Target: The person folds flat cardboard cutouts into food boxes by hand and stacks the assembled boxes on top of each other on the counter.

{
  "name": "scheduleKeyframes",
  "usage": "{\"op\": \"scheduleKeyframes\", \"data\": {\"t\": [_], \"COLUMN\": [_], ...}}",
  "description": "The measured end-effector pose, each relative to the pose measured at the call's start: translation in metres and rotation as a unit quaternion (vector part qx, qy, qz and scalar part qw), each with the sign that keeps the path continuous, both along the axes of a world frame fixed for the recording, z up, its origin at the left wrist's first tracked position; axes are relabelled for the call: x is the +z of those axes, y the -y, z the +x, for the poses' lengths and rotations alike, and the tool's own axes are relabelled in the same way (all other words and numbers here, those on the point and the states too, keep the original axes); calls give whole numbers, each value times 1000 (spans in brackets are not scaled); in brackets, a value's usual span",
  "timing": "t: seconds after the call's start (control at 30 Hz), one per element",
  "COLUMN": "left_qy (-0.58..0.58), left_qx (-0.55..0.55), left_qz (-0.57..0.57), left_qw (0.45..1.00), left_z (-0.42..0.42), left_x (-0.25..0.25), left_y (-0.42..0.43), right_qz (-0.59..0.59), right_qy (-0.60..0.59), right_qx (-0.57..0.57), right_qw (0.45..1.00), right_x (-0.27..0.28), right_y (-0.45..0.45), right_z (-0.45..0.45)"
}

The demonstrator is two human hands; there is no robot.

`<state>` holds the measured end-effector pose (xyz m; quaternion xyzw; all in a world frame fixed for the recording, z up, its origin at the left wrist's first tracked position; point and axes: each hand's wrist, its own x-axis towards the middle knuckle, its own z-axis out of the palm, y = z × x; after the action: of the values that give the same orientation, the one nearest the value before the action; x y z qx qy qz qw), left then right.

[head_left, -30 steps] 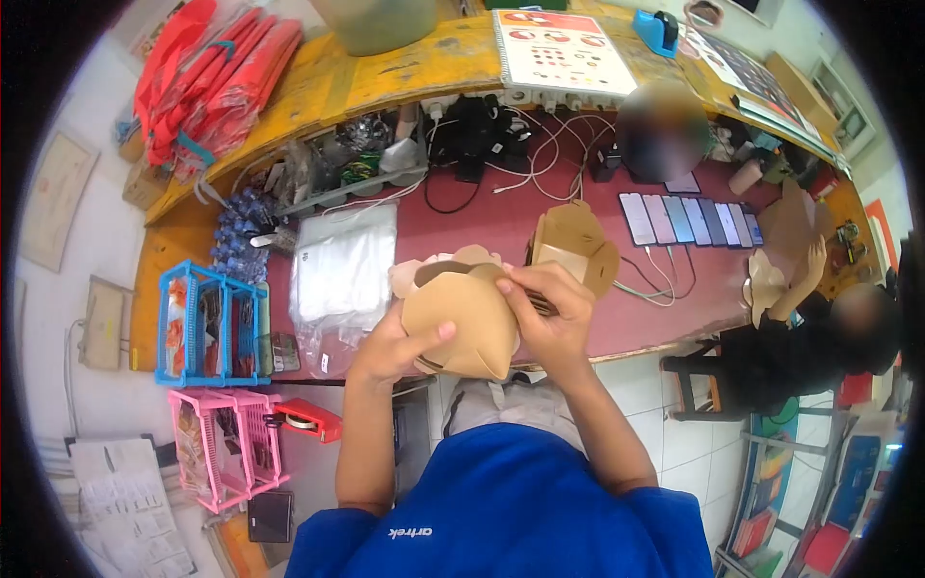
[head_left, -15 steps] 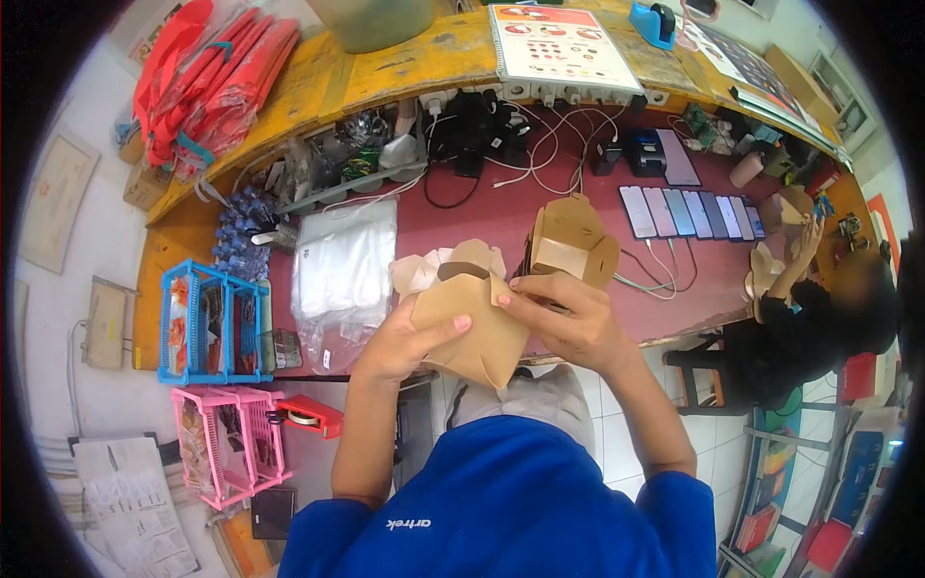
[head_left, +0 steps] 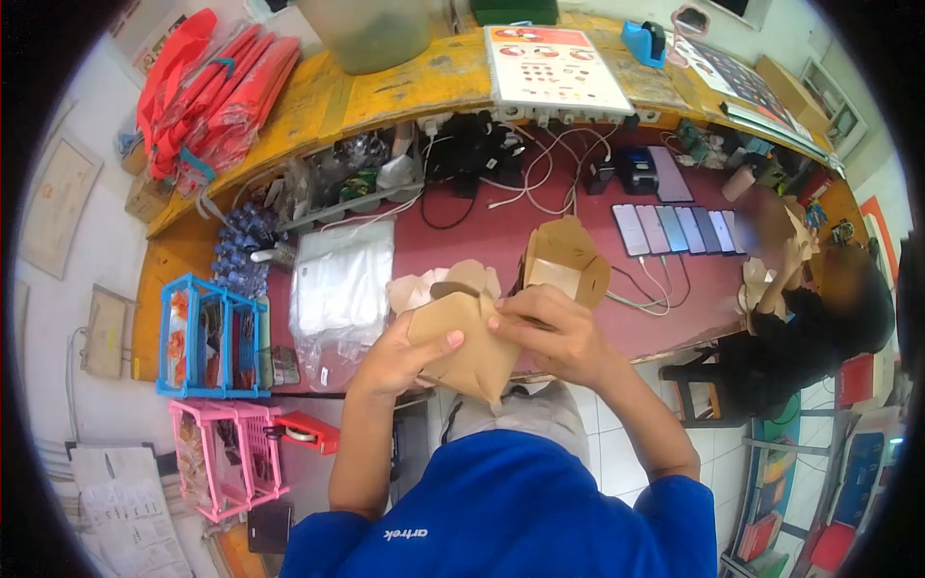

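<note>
A partly folded brown cardboard food box (head_left: pixel 458 354) is held in front of my body, above the table's front edge. My left hand (head_left: pixel 397 354) grips its left side, the thumb lying across the outer wall. At the upper right edge of the same box, my right hand (head_left: pixel 554 332) has its fingers closed on the cardboard by a fold. Behind this box stand other food boxes: an open one (head_left: pixel 568 258) beyond my right hand, and one with raised pale flaps (head_left: pixel 419 287), partly hidden by the box I hold.
Clear plastic bags (head_left: pixel 342 279) lie on the red table (head_left: pixel 453 236) at left. A row of phones (head_left: pixel 674 229) with cables is at right. A blue basket (head_left: pixel 217 332) and a pink basket (head_left: pixel 231 458) stand left. At far right, another person (head_left: pixel 838 308) handles a similar box.
The view has tilted and shifted slightly. Both my hands stay on the box, with the right fingers a little closer in along its upper edge.
</note>
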<state>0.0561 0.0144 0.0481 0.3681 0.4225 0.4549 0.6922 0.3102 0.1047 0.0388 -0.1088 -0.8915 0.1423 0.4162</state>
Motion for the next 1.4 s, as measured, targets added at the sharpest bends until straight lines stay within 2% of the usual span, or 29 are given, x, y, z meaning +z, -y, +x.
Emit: {"op": "scheduleKeyframes", "data": {"t": [0.1, 0.13, 0.2, 0.27, 0.4, 0.47, 0.57, 0.6, 0.67, 0.7, 0.77, 0.93, 1.0, 1.03, 1.1, 1.17, 1.23, 1.27, 1.33, 1.4], "left_qy": [-32, -37, -48, -99, -90, -109, -151, -161, -176, -193, -196, -259, -267, -267, -306, -298, -296, -302, -357, -366], "left_qx": [-22, -6, -7, 62, 8, 48, 24, 1, -25, -54, -62, -112, -116, -110, -124, -112, -93, -85, -73, -94], "left_qz": [19, 22, 38, 24, 37, 36, 68, 61, 54, 44, 52, 68, 33, 31, 72, 67, 58, 47, 133, 122], "left_qw": [999, 999, 998, 993, 995, 992, 986, 985, 983, 979, 977, 957, 956, 957, 941, 946, 949, 948, 921, 918], "left_z": [3, 5, 3, -1, 1, 2, -6, -8, -9, -9, -11, -5, -5, -7, -11, -4, 3, 5, 8, 13], "left_x": [0, 4, 2, -5, 6, 1, -7, -7, -8, -8, -17, -13, -20, -28, -51, -43, -31, -25, -21, -5], "left_y": [-5, -4, 0, -3, -4, -1, -4, -4, -3, -2, 0, 4, 10, 10, 10, 9, 9, 8, 4, -2], "right_qz": [-5, 4, -6, 3, -13, -6, -126, -122, -329, -329, -491, -504, -490, -513, -543, -537, -451, -475, -468, -468], "right_qy": [-17, -10, -4, 1, 29, 8, -51, -51, -47, -45, -90, -6, 12, 4, 1, 16, 13, -26, -33, -27], "right_qx": [26, -3, 51, 42, 46, 51, 40, 42, -7, -8, 4, -47, -44, -38, -24, -60, -76, -70, -87, -82], "right_qw": [999, 1000, 999, 999, 998, 999, 990, 990, 943, 943, 866, 862, 871, 857, 840, 842, 889, 877, 879, 880], "right_x": [0, 2, 5, -1, -3, -10, -25, -26, -27, -28, -27, -37, -47, -53, -60, -56, -52, -49, -40, -34], "right_y": [2, 3, 1, -1, 12, 13, 18, 21, 28, 30, 32, 38, 42, 44, 47, 47, 43, 42, 42, 43], "right_z": [1, 6, 5, 2, 0, -3, -11, -14, -16, -17, -18, -11, -9, -10, -11, -10, -12, -12, -14, -15]}}
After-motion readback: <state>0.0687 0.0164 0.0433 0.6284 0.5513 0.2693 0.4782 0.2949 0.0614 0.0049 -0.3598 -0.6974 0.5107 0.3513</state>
